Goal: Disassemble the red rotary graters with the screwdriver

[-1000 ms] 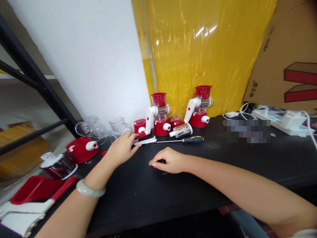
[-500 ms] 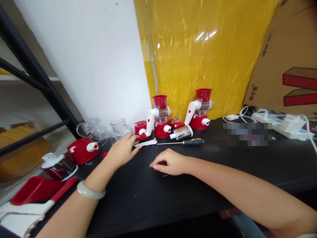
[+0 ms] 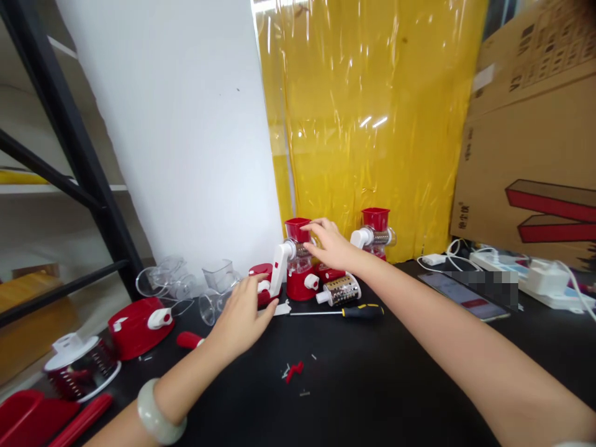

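A red and white rotary drum grater [image 3: 298, 273] with a clear housing stands at the middle back of the black table. My right hand [image 3: 333, 245] reaches to its right side, thumb and fingers apart near the red hopper [image 3: 298, 228]; whether they touch cannot be made out. My left hand [image 3: 244, 316] is low at the left of the grater, fingers stretched, beside the crank arm [image 3: 280, 270]. A screwdriver [image 3: 361, 311] and a metal grating drum [image 3: 343, 290] lie right of the grater. Small red pieces [image 3: 294, 372] and screws lie in front.
A second grater [image 3: 376, 239] stands behind my right forearm. Clear plastic parts [image 3: 218, 285], a red base [image 3: 139, 328] and another drum [image 3: 82, 366] are at left. A phone [image 3: 465, 295], power strip [image 3: 554, 288] and cardboard box [image 3: 526, 143] are at right.
My right hand has left the small red pieces on the table and risen to the grater's hopper. My left hand stays near the crank. The camera view has tilted up.
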Tool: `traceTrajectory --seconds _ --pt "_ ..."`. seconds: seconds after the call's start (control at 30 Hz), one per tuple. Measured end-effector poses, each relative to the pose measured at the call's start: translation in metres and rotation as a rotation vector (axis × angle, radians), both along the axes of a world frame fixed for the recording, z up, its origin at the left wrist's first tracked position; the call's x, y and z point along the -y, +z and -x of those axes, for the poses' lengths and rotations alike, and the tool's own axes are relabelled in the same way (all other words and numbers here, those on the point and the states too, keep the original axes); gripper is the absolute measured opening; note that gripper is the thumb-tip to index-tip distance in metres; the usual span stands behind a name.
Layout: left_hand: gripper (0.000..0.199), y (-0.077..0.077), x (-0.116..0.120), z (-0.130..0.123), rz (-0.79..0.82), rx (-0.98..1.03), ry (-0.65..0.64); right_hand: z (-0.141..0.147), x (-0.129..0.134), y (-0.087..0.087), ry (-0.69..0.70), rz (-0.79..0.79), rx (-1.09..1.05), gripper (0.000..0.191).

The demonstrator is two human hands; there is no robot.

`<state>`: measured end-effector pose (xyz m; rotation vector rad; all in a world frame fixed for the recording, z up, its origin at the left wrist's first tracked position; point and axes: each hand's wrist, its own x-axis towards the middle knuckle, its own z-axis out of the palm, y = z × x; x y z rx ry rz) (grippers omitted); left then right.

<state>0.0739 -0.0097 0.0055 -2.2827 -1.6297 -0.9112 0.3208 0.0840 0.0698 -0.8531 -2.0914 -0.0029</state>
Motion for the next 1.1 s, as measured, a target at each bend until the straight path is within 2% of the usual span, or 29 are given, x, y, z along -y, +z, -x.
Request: traceTrajectory --seconds 0.1,0.23,0.37,0.47,0.53,0.63,0.83,0.97,1.1 --pt "0.042 0.005 -0.009 -0.010 -0.018 -0.031 -0.018 0.003 -0.028 0.008 -0.085 -0.054 -0.050 0.035" --pt "0.053 0.023 -0.037 -0.024 -0.092 0.009 0.050 0.015 -0.048 0.020 -0.053 -0.107 0.021 0.028" --pt "0.066 0.050 -0.073 -0.043 -0.038 0.085 0.104 0.029 -0.059 0.034 -0.062 -0.089 0.077 0.029" --pt "0.069 0.059 -0.099 -0.052 0.029 0.174 0.082 0.037 -0.065 0.043 -0.081 -0.049 0.137 0.029" --pt "0.071 0.055 -0.112 -0.053 0.053 0.218 0.064 0.038 -0.067 0.049 -0.093 -0.033 0.189 0.028" --pt "0.066 0.041 -0.125 -0.051 0.058 0.296 0.015 0.039 -0.067 0.055 -0.107 -0.035 0.263 0.025" --pt "0.063 0.019 -0.136 -0.043 0.011 0.377 -0.036 0.040 -0.065 0.051 -0.145 -0.052 0.348 0.026" --pt "0.063 0.013 -0.141 -0.039 -0.033 0.389 -0.052 0.040 -0.065 0.048 -0.133 -0.075 0.362 0.022" --pt "0.061 0.015 -0.141 -0.037 -0.089 0.408 -0.057 0.041 -0.061 0.049 -0.112 -0.101 0.335 0.021"
